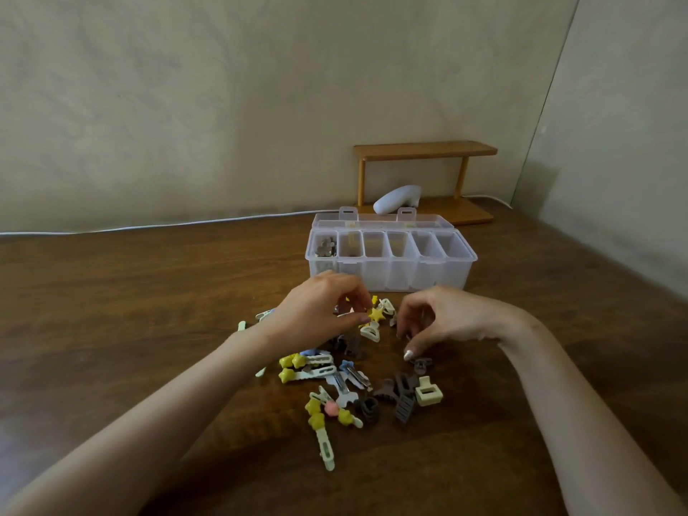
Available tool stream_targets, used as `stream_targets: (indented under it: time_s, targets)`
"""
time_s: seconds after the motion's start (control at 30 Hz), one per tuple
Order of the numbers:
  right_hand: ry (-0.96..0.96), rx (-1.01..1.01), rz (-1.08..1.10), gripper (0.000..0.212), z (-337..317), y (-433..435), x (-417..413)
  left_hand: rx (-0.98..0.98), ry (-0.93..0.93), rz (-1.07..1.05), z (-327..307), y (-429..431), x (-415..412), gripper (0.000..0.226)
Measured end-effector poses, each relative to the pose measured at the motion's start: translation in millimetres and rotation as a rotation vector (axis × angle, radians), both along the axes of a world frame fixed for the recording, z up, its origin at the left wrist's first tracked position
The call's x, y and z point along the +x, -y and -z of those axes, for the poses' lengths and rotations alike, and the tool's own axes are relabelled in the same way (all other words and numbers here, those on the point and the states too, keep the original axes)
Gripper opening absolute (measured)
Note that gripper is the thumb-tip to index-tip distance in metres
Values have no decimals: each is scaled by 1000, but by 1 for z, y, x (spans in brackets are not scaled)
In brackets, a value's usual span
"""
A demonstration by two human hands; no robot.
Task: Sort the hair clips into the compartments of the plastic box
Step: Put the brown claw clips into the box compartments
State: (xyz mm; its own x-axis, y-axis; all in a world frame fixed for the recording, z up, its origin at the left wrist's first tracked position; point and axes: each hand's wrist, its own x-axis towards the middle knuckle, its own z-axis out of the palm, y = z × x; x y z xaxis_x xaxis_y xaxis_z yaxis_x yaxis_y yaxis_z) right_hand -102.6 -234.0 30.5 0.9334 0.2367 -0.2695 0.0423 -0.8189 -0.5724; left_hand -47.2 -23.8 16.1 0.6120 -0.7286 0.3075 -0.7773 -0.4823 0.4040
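Currently: left hand (316, 312) pinches yellow star clip (376, 314) over clip pile (346, 378), centre of bench (149, 310); right hand (441, 322) curled, hold uncertain. Box (394, 271) behind, nearer far edge. Lift clear of tangles; drop into one compartment.

— How was the light?
— Dim, soft and warmish. The wall (186, 106) stayed evenly pale, with no hard glare. Only a faint sheen lay along the far left edge of the table (111, 292) and on the rim of the plastic box (391, 259).
— Shadows?
— Blurry ones. A dark patch sat right of the wooden shelf (424, 148) at the far right corner. Shade pooled beside the left forearm (167, 415) toward the near edge, so light seemed to come from the left.
— Sharpness?
— Soft all over. The yellow star clip (376, 314) at the left hand (316, 310) was smeared, and the table's far edge bowed with wide-angle distortion.
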Motion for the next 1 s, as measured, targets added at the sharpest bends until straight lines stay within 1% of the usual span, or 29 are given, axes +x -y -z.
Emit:
stream_targets:
  time_s: [0.1, 0.17, 0.2, 0.27, 0.3, 0.37, 0.4, 0.5, 0.6, 0.7, 0.8, 0.9, 1.0]
  targets:
    - [4, 1, -2, 21, 1, 0, 1, 56, -67, 2, 1, -6, 1, 15]
    - [8, 49, 7, 22, 1, 0, 2, 96, -85, 9, 3, -7, 1, 16]
    - [33, 97, 25, 22, 1, 0, 2, 113, -90, 10, 3, -7, 1, 16]
    - [159, 237, 91, 21, 2, -1, 2, 134, -106, 10, 3, -7, 1, 16]
    - [226, 331, 128, 21, 3, -1, 3, 143, -116, 13, 3, -8, 1, 16]
    - [299, 529, 189, 22, 2, -4, 4, 151, -144, 33, 1, -10, 2, 18]
    - [329, 584, 210, 23, 1, -6, 5, 151, -158, 44, 0, -11, 2, 19]
    - [446, 627, 272, 19, -8, -14, 12, 189, -195, 67, -5, -11, 2, 25]
    - [595, 589, 335, 12, -18, -25, 30, 247, -204, 84, -8, -11, 1, 31]
    - [690, 407, 330, 9, -21, -38, 57, 269, -206, 87, -9, -12, 1, 32]
    - [700, 246, 353, 11, -18, -44, 82, 293, -176, 91, -8, -13, 2, 31]
    - [690, 159, 405, 10, -18, -36, 93, 307, -142, 93, -6, -14, 5, 30]
    - [672, 57, 409, 15, -17, -27, 94, 314, -125, 92, -4, -12, 6, 29]
